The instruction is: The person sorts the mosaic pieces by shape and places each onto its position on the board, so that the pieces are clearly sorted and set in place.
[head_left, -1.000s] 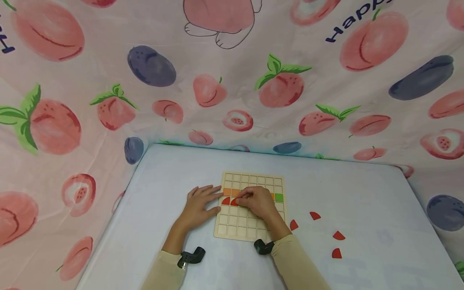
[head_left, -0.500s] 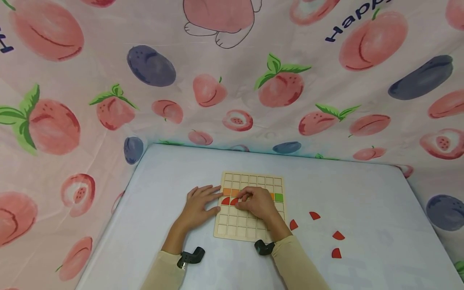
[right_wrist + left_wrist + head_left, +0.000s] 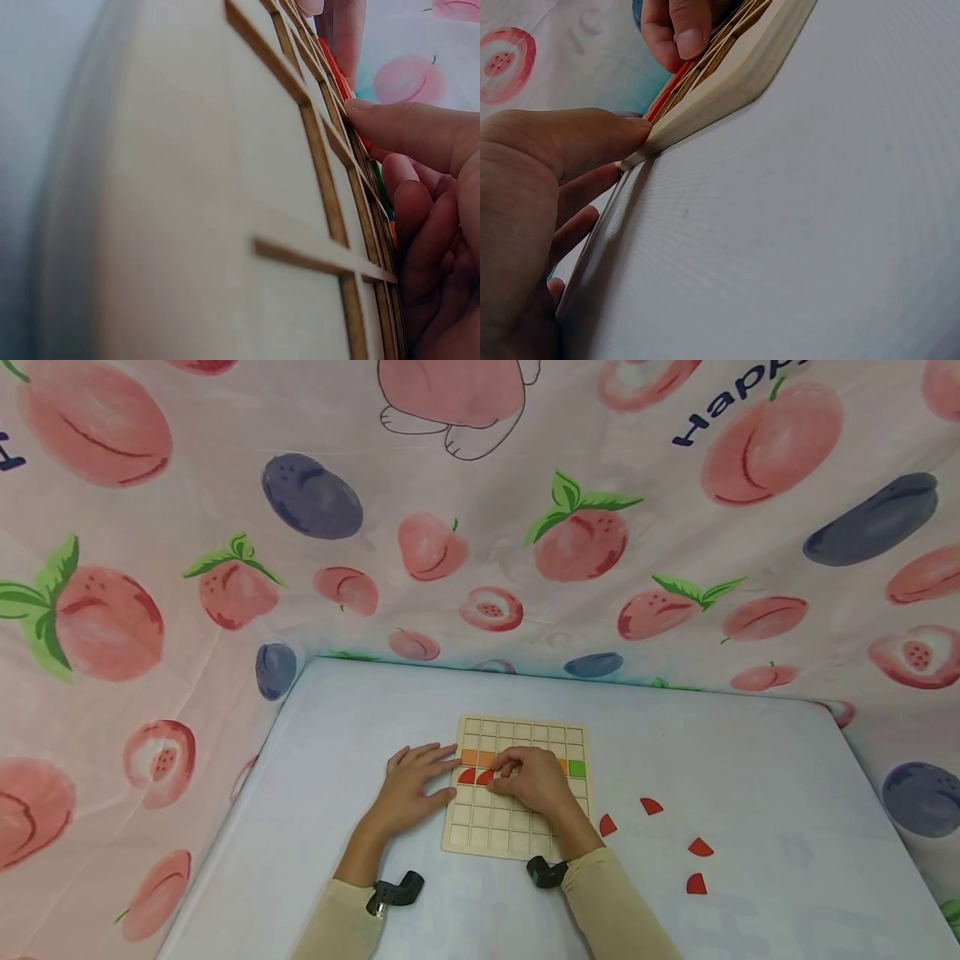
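A wooden grid board (image 3: 480, 837) lies on the table with two red quarter-circle tiles side by side at its left: the outer tile (image 3: 467, 776) and the inner tile (image 3: 485, 777). My left hand (image 3: 411, 785) has its fingers spread, fingertips and thumb at the board's left edge. In the left wrist view the thumb (image 3: 607, 135) touches the rim. Over the board, my right hand (image 3: 534, 778) has curled fingers, with thumb and fingertips at the inner red tile's right side. The right thumb (image 3: 397, 124) is low against the grid. This hand hides part of the rows.
Orange tiles (image 3: 468, 757) and a green tile (image 3: 577, 768) fill cells in the row above the red ones. Several loose red quarter-circles (image 3: 701, 847) lie on the white table (image 3: 787, 793) right of the board. A fruit-print cloth (image 3: 510, 552) hangs behind.
The inner red tile, slightly raised at first, now sits flatter in its cell. My right thumb has shifted slightly at its edge. The left hand stays put.
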`<move>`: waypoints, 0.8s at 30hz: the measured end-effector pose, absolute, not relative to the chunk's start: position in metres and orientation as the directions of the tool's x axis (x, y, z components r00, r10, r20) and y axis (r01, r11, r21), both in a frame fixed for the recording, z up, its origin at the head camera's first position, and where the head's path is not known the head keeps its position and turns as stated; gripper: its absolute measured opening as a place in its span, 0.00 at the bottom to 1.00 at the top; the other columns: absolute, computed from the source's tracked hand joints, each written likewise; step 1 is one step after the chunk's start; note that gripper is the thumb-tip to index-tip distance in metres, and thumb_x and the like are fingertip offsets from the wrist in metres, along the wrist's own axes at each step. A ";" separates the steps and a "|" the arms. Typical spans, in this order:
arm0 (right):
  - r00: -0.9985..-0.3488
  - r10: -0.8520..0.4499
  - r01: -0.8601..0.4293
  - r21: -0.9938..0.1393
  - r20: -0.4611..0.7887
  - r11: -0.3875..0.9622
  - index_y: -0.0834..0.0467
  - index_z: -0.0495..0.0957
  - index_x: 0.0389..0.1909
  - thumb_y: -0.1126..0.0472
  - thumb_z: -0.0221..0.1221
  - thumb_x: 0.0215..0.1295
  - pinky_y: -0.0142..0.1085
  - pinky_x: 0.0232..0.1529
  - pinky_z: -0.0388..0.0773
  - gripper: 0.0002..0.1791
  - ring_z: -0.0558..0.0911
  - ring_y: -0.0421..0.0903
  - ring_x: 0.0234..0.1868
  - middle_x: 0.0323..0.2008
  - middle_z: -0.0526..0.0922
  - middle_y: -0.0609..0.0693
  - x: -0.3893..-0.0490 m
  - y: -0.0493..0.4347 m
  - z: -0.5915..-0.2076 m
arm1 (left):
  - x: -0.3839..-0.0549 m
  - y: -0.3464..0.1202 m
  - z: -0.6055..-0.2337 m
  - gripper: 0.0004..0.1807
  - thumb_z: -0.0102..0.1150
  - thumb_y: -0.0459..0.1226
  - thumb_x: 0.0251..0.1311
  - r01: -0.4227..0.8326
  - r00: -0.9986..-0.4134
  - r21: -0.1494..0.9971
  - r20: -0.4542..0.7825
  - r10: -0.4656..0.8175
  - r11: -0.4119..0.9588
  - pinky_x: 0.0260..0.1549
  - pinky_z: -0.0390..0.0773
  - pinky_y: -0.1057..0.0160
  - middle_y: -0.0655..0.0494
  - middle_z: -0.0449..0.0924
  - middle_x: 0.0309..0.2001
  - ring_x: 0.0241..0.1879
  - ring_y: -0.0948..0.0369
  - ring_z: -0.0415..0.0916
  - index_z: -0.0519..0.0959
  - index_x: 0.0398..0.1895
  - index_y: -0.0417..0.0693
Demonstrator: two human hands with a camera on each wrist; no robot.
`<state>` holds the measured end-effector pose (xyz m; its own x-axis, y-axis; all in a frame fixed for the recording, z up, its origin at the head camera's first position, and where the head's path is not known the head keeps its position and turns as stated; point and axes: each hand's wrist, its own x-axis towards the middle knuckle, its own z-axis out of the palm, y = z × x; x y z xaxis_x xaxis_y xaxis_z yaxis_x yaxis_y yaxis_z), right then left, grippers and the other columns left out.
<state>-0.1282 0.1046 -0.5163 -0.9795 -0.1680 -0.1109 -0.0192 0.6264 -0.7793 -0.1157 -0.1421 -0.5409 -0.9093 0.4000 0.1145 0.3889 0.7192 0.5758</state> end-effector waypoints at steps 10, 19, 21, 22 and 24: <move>-0.977 -0.175 -0.016 -0.783 -0.119 0.622 0.46 0.87 0.32 0.58 0.76 0.50 0.34 0.28 0.67 0.09 0.72 0.41 0.24 0.23 0.78 0.38 -0.128 0.106 -0.517 | -0.115 -0.142 -0.540 0.26 0.67 0.45 0.62 0.398 -0.907 0.593 0.137 0.399 0.701 0.74 0.49 0.36 0.62 0.73 0.72 0.75 0.53 0.63 0.81 0.64 0.58; -0.976 -0.182 -0.017 -0.796 -0.117 0.605 0.46 0.87 0.33 0.58 0.75 0.52 0.35 0.30 0.70 0.08 0.73 0.41 0.25 0.24 0.79 0.39 -0.126 0.108 -0.518 | -0.115 -0.143 -0.541 0.26 0.66 0.46 0.63 0.396 -0.905 0.593 0.123 0.407 0.701 0.74 0.48 0.37 0.62 0.72 0.73 0.75 0.53 0.62 0.80 0.65 0.59; -0.973 -0.200 -0.023 -0.808 -0.118 0.589 0.47 0.88 0.35 0.58 0.74 0.54 0.35 0.29 0.70 0.08 0.73 0.42 0.25 0.25 0.80 0.40 -0.125 0.110 -0.519 | -0.115 -0.143 -0.541 0.26 0.66 0.47 0.63 0.397 -0.904 0.589 0.119 0.411 0.704 0.74 0.48 0.37 0.63 0.71 0.73 0.76 0.53 0.62 0.80 0.66 0.60; -0.970 -0.213 -0.027 -0.816 -0.118 0.577 0.47 0.88 0.36 0.58 0.74 0.55 0.34 0.29 0.71 0.08 0.73 0.42 0.25 0.26 0.81 0.41 -0.124 0.113 -0.519 | -0.115 -0.144 -0.541 0.26 0.66 0.47 0.63 0.398 -0.903 0.588 0.118 0.412 0.704 0.74 0.48 0.37 0.63 0.71 0.73 0.76 0.53 0.62 0.80 0.66 0.60; -0.963 -0.238 -0.027 -0.838 -0.124 0.545 0.47 0.88 0.39 0.59 0.73 0.57 0.34 0.28 0.72 0.09 0.74 0.42 0.25 0.28 0.82 0.42 -0.123 0.119 -0.519 | -0.115 -0.143 -0.541 0.26 0.66 0.47 0.63 0.400 -0.903 0.587 0.122 0.411 0.704 0.74 0.48 0.37 0.63 0.72 0.73 0.75 0.53 0.62 0.80 0.65 0.59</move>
<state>-0.1231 0.1188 -0.5190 -0.9632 -0.2383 -0.1243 -0.0267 0.5449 -0.8381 -0.1153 -0.1434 -0.5412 -0.9033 0.4113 0.1221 0.3999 0.7042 0.5866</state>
